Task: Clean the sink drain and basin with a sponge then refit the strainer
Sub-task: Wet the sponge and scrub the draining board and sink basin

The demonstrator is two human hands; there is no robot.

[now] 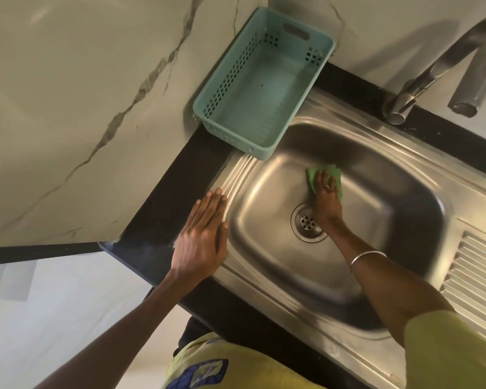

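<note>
Sink [421, 197] mid-scrub: right hand [327, 192] pressing sponge [310, 175] flat-fingered beyond drain [306, 221]; left hand [204, 237] flat on rim. Strainer apparently seated; rest unclear.

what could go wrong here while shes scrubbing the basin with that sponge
The teal basket overhangs the sink's far corner; a wide stroke could perhaps knock it in. The right hand presses the green sponge on the far basin wall, forearm crossing the drain, so grime may be pushed into the open holes. The left hand rests flat on the smooth rim; if that is wet, it might slip.
</note>
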